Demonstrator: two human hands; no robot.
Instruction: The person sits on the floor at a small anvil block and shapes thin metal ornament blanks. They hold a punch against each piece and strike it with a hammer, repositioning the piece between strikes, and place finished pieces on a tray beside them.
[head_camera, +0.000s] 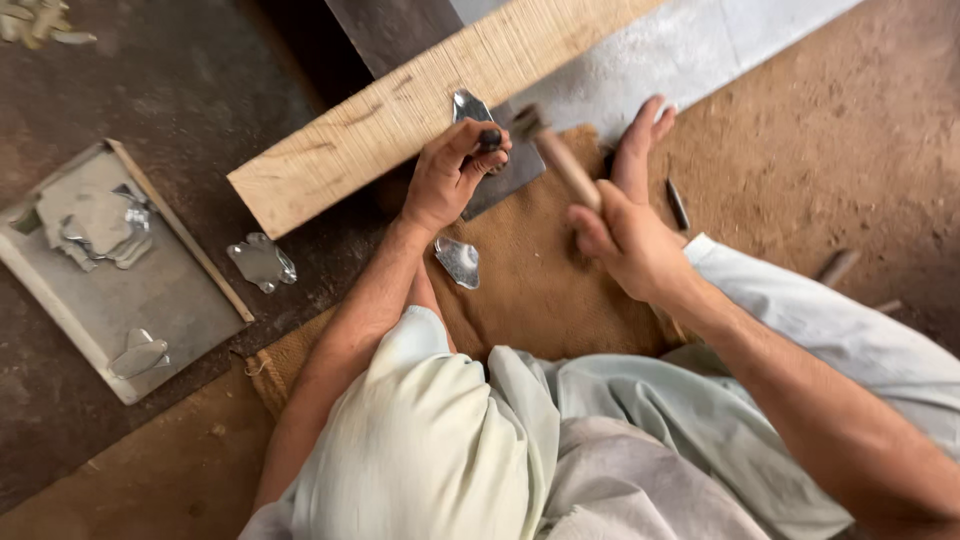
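Note:
My left hand (447, 172) grips a short dark punch (490, 139), its tip set on a shiny cut metal piece (468, 105) that lies on the wooden plank (400, 110). My right hand (625, 232) holds a wooden-handled hammer (556, 156); its blurred head hangs just beside the punch. Another hand (640, 145), fingers flat, rests on the burlap beyond my right hand. A second metal piece (459, 260) lies on the burlap sack (530, 290) under my left wrist.
At the left, a shallow grey tray (70, 300) holds several cut metal pieces (100, 225). One more metal piece (262, 262) lies on the dark floor beside the tray. A grey metal sheet (680, 50) lies behind the plank. A dark rod (677, 204) rests on the burlap.

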